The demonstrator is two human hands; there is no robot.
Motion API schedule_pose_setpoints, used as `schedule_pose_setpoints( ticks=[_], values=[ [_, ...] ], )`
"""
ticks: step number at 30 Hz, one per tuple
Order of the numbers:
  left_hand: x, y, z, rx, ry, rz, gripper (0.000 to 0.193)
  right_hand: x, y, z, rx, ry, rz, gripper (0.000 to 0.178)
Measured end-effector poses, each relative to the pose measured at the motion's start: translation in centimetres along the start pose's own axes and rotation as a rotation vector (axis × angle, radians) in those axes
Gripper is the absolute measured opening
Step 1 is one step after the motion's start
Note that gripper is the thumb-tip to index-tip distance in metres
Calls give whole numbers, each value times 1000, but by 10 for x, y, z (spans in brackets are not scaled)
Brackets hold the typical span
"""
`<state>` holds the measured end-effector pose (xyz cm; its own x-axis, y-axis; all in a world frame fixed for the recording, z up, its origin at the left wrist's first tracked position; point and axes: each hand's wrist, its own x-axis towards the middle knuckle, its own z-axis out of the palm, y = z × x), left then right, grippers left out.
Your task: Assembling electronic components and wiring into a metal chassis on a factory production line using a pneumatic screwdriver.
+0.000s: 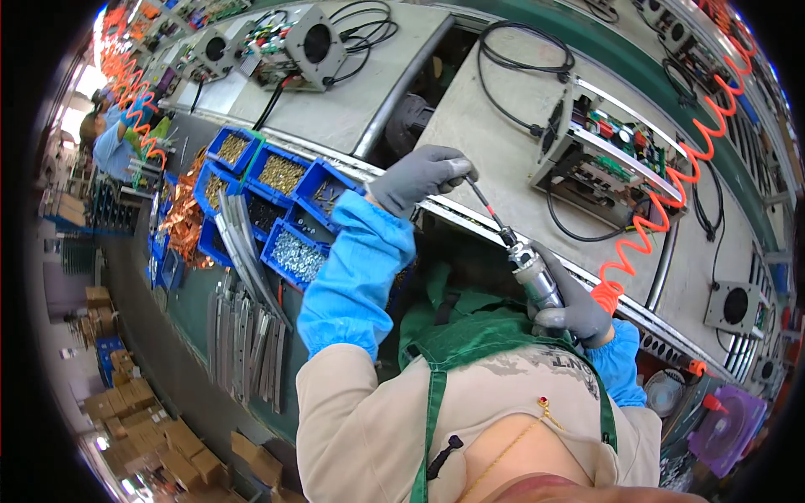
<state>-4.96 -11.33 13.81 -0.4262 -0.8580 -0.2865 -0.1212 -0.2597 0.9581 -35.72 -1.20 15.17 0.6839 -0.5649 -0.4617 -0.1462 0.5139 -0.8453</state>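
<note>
My right hand point(574, 302), in a grey glove, is wrapped round a silver air screwdriver point(534, 277). From its black chuck a long thin bit point(488, 204) with a red band points up and to the left. At the far end of that bit, the fingertips of my gloved left hand point(423, 178) are pinched together; whether a small screw sits between them is hidden. Just beyond the tool, on the workbench line point(470, 117), stands an open metal-framed unit point(612, 155) with circuit boards, a fan and black cables.
Left of my left arm are blue bins point(295, 255) of screws and small hardware, beside metal strips point(247, 339). An orange coiled air hose point(644, 239) crosses at right. More fan units point(312, 46) sit along the line. Cardboard boxes point(172, 444) stand lower left; another person point(113, 147) is far left.
</note>
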Motion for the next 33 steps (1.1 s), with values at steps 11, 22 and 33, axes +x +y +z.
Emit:
schedule_pose_setpoints(
  ticks=[11,22,33],
  values=[
    [-34,-29,40,-521,529,125,33,26,-5,19,184,-81,31,115],
    [-125,-90,-12,418,1198,114,27,56,-20,36,145,-113,58,112],
    [-198,-145,-60,1404,1143,-900,19,45,-18,32,124,66,15,114]
  ],
)
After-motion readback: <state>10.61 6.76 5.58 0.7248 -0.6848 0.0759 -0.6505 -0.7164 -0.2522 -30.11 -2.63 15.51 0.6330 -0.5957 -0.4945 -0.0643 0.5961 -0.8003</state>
